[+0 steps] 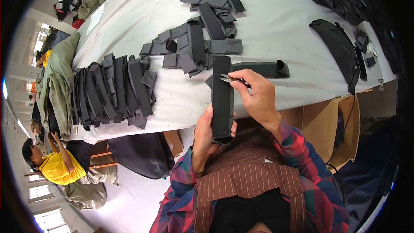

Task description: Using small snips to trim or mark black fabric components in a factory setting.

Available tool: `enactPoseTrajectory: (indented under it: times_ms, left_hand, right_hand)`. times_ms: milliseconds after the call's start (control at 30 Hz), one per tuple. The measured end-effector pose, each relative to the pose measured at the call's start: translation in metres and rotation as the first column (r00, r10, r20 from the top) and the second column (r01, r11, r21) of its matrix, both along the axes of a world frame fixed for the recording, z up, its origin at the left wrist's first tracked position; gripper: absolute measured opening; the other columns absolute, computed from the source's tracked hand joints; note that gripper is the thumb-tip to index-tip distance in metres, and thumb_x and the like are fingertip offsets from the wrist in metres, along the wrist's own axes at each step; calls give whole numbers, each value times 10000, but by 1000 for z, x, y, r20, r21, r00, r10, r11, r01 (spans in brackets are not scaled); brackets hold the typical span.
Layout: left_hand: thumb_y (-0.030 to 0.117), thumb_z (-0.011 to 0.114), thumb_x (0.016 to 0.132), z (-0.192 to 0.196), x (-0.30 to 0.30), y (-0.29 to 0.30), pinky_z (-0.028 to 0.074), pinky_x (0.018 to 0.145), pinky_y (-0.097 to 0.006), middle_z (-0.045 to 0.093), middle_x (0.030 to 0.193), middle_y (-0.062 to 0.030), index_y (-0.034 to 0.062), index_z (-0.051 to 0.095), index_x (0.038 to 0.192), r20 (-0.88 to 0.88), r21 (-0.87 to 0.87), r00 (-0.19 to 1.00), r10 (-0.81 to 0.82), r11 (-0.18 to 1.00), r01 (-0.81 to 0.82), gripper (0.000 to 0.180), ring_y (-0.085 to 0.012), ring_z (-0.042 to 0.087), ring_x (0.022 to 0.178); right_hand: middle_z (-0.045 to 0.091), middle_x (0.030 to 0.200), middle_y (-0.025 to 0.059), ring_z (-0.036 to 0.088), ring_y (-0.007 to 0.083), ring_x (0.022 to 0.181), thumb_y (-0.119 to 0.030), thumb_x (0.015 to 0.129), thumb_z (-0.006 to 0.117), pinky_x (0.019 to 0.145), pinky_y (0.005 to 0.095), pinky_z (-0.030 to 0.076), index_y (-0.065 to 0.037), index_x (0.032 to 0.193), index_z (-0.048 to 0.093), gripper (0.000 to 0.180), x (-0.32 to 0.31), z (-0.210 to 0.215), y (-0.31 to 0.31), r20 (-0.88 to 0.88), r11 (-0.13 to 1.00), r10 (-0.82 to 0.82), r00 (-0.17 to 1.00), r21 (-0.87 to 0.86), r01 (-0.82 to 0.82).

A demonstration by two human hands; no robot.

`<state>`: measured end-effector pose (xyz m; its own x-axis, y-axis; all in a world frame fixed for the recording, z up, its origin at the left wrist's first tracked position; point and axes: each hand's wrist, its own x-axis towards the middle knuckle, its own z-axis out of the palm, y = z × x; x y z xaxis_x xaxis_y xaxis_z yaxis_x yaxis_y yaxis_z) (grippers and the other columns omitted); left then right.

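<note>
My left hand [203, 130] is closed round the lower part of a long black fabric strip [222, 99], thumb along its left edge and fingertips showing at its right edge. The strip stands lengthwise before me, over the table's near edge. In my right hand [260, 97] is a small pair of thread snips [226, 78], pinched between thumb and fingers. Their pale, pointed blades lie over the strip's upper part; I cannot tell whether they touch it. Behind my right hand lies another dark strip [263, 69] with a curled end.
A loose pile of dark strips [207, 21] lies beyond my hands, and a dense row [113, 88] lies left on the white-covered table [267, 17]. A curved black fabric piece [337, 45] rests at right. Below are a cardboard box [321, 125] and black bag [142, 153]. Someone in yellow [64, 166] works at far left.
</note>
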<state>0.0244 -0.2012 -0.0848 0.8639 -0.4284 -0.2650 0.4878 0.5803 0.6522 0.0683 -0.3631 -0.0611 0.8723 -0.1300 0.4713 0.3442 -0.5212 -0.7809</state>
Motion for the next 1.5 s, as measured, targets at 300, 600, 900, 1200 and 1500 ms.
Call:
enactPoseTrajectory:
  times_ms: [300,600,900,1200,1500]
  left_hand:
    - [404,362,1002,-3,-3,0,520,572,-306,574,973,-171,-14,424,1219,67,78,997,-49,996,43,475,-213,601,684]
    - [-75,581,758,18,6,5,503,792,-321,435,1277,-133,80,160,1450,213,187,938,-275,953,237,824,-207,600,913]
    - [-48,557,805,11,10,19,507,834,-301,637,966,-106,-19,461,1186,123,203,992,-23,979,-2,394,-174,631,857]
    - [-61,553,776,15,3,21,513,828,-300,622,969,-100,-12,437,1212,142,283,984,-110,957,66,454,-165,631,858]
    - [-110,512,765,32,-9,26,510,845,-364,573,993,-146,36,287,1326,172,186,925,-338,933,307,622,-244,631,903]
  right_hand:
    - [646,809,74,604,268,708,-119,804,666,606,345,463,-87,929,662,129,-2,0,-3,-9,985,43,999,-168,-44]
    - [661,946,69,620,122,848,-165,839,669,706,300,479,-53,1018,654,212,9,-20,1,-200,841,296,934,518,-156]
    - [565,847,65,603,232,747,-90,794,682,650,308,472,-69,979,680,186,-31,-2,8,-171,971,238,956,57,-232]
    - [551,801,24,599,208,652,-134,769,708,549,348,437,-116,885,677,121,-35,-4,24,-133,981,189,973,-7,-192]
    - [568,804,63,583,219,681,-30,777,675,603,295,462,-70,885,674,116,-22,9,11,45,973,184,982,-148,-176]
